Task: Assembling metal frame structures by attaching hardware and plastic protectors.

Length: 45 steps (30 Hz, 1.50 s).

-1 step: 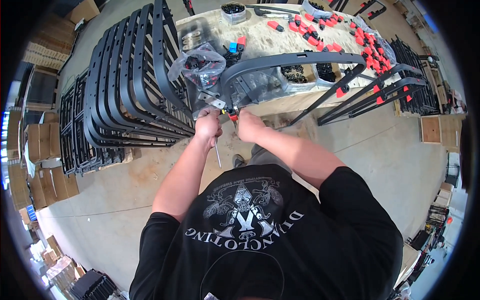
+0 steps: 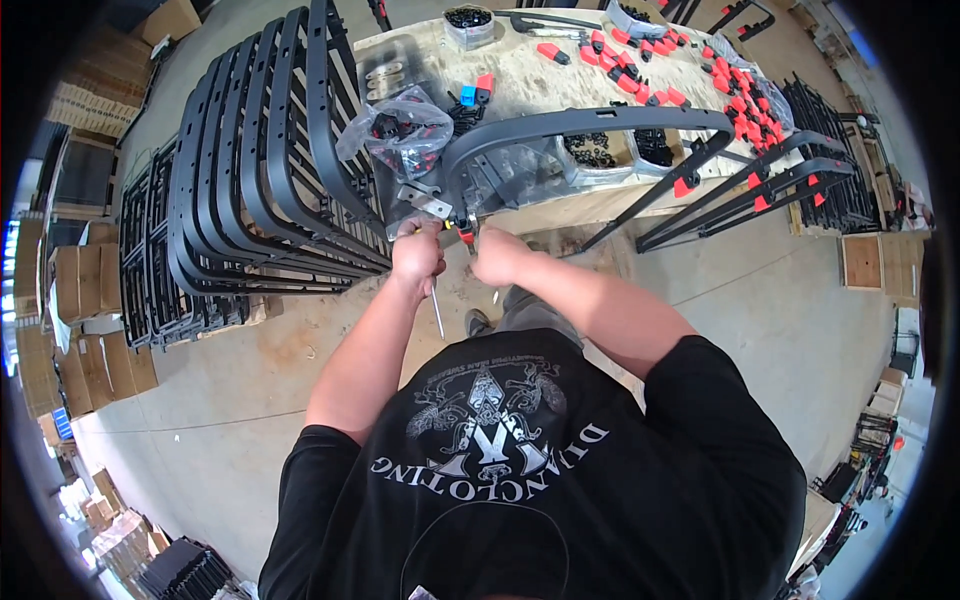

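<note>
A dark tubular frame [image 2: 590, 122] with rounded corners stands against the table's near edge. At its lower left end is a red and black fitting [image 2: 465, 235]. My left hand [image 2: 417, 254] is closed just left of this fitting, on a thin metal rod [image 2: 438, 308] that hangs below the fist. A small yellow piece shows by its fingertips. My right hand [image 2: 502, 256] is closed at the fitting's right side, on a slim metal tool [image 2: 495, 297] whose pale end shows beneath the hand. Its kind is hidden by the fingers.
Several similar dark frames [image 2: 235, 170] stand in a row at the left. On the wooden table [image 2: 550, 85] are red and black fittings [image 2: 740, 105], a plastic bag [image 2: 410, 135] of parts, boxes of small black parts [image 2: 598, 150] and flat metal plates [image 2: 424, 200]. More frames lean at the right.
My right hand has turned slightly, and the pale end of its tool now shows beneath it. My left hand has shifted barely at all.
</note>
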Tool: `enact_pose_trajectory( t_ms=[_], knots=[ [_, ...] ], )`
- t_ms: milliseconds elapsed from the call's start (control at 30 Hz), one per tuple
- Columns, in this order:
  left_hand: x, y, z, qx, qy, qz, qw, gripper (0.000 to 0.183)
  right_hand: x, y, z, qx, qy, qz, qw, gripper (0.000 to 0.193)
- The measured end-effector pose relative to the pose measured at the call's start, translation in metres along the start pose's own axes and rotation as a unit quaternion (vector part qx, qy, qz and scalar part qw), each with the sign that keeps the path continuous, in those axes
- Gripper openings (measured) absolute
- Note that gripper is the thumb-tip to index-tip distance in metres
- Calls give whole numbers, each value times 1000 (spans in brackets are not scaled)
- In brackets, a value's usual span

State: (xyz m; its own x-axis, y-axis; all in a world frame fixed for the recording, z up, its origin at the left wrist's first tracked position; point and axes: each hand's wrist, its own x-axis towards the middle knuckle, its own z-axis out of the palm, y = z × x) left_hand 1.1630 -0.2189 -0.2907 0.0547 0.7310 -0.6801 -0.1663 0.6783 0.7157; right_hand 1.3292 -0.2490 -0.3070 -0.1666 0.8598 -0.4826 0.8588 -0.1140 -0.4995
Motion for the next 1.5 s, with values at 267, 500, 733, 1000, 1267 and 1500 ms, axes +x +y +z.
enact_pose_trajectory(
  t_ms=[267,500,733,1000,1267,1500],
  knots=[
    [5,-4,11,39,16,25,999,14,14,15,2,58,27,6,998,31],
    [1,-6,4,19,24,33,999,16,6,-4,-40,443,-189,140,865,29],
    [3,-8,5,10,40,44,998,16,10,-13,-62,584,-231,203,752,20],
    [4,-5,4,9,44,54,997,17,1,-30,-59,473,-223,183,833,20],
    [5,-5,7,13,49,53,997,17,3,-23,-34,179,-153,118,965,32],
    [-1,-1,10,29,32,26,999,15,3,2,-2,12,58,37,998,42]
  ],
)
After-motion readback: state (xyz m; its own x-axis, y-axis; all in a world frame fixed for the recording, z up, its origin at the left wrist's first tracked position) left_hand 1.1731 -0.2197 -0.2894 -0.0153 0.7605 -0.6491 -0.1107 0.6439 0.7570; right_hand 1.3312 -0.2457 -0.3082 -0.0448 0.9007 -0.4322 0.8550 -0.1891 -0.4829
